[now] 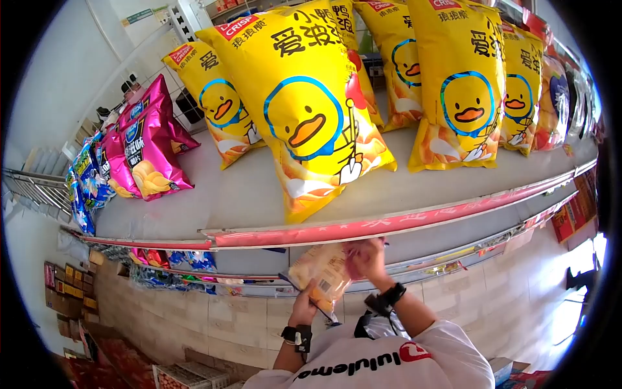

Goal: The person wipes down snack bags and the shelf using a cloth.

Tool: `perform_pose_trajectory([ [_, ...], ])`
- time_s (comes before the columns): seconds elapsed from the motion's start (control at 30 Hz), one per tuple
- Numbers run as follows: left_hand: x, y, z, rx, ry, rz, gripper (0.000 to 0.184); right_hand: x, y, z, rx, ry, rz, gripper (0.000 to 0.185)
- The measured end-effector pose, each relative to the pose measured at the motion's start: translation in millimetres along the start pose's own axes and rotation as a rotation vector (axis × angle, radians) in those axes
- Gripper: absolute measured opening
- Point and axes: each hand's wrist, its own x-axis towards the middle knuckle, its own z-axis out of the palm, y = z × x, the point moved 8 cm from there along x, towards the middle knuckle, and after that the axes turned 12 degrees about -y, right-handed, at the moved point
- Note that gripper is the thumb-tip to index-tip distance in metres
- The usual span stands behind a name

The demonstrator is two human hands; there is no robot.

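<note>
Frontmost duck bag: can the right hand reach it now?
Probably not yet: the right hand holds something pink against the packet, below the shelf edge, though the bag looks unobstructed.

Upper shelf (pixel 220 194): smooth, pale, painted-looking, low sheen. On it, yellow bags (pixel 311 123): slick plastic film, creased, bright highlights; toward its left end, pink bags (pixel 170 155), shinier still, foil-like. Along its front edge, a red strip (pixel 389 225), smooth plastic by the look. Below it, a packet (pixel 324 267) of thin, clear, crinkled plastic; a white shirt (pixel 389 366) in soft matt cloth; floor (pixel 246 318), smooth, faintly glossy. Left of it, a wire rack (pixel 42 190), bright metal.
</note>
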Motion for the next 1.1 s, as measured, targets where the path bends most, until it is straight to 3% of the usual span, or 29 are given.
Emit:
perform_pose_trajectory([
  [0.03,-1,-5,1,-0.137,0.019,-0.028,0.044,-8,-19,12,0.152,-0.044,-0.015,0.028],
  [0.07,-8,-4,10,-0.133,0.024,-0.024,0.044,-17,-33,37,0.254,-0.263,-0.093,0.031],
  [0.1,-19,15,40,0.48,-0.123,0.09,0.044,-26,-42,63,0.51,-0.486,-0.043,0.033],
  [0.13,-27,22,69,1.096,-0.27,0.2,0.044,-39,-74,66,-0.051,-0.507,-0.443,0.034],
  [0.17,-26,22,64,1.106,-0.266,0.196,0.044,-38,-78,62,-0.042,-0.5,-0.442,0.034],
  [0.23,-26,27,52,1.582,-0.175,0.3,0.045,-32,-87,58,-0.063,-0.533,-0.485,0.031],
  [0.27,-28,27,54,1.244,-0.279,0.341,0.048,-28,-84,51,-0.066,-0.482,-0.475,0.03],
  [0.3,-27,25,50,1.258,-0.273,0.336,0.048,-24,-78,48,-0.055,-0.472,-0.476,0.03],
  [0.37,-14,-8,-3,-0.146,0.047,-0.034,0.041,-10,-43,38,-0.221,-0.335,-0.362,0.027],
  [0.43,-18,-11,-3,-0.008,0.074,-0.047,0.044,0,32,45,0.125,-0.384,0.057,0.019],
  [0.5,-20,-12,3,0.105,0.125,-0.034,0.046,8,48,24,-0.029,-0.296,0.095,0.012],
  [0.57,-17,-12,0,0.094,0.07,-0.004,0.045,2,92,29,0.035,-0.325,0.207,0.012],
  [0.63,-20,-11,1,0.112,0.163,-0.024,0.045,-5,116,25,0.1,-0.361,0.315,0.014],
  [0.7,-19,-11,-13,0.067,0.091,-0.034,0.045,-17,128,10,0.5,-0.288,0.604,0.016],
  [0.77,-28,-4,-4,0.067,0.116,-0.004,0.042,-27,136,-8,0.785,0.073,0.707,0.01],
  [0.83,-39,8,-2,0.226,0.145,0.095,0.038,-28,91,-67,0.237,0.44,0.113,0.009],
  [0.87,-43,19,-1,0.378,0.177,0.188,0.034,-34,82,-73,0.514,0.402,0.377,0.007],
  [0.9,-42,23,-3,0.376,0.172,0.189,0.034,-41,83,-70,0.701,0.444,0.424,0.003],
  [1.0,-58,61,16,0.763,0.184,0.492,0.027,-52,70,-73,0.523,0.439,0.369,0.007],
  [1.07,-57,77,37,0.821,0.183,0.557,0.03,-52,73,-50,0.796,0.297,0.475,0.024],
  [1.1,-59,86,48,0.889,0.184,0.627,0.033,-50,69,-46,0.789,0.29,0.472,0.024],
])
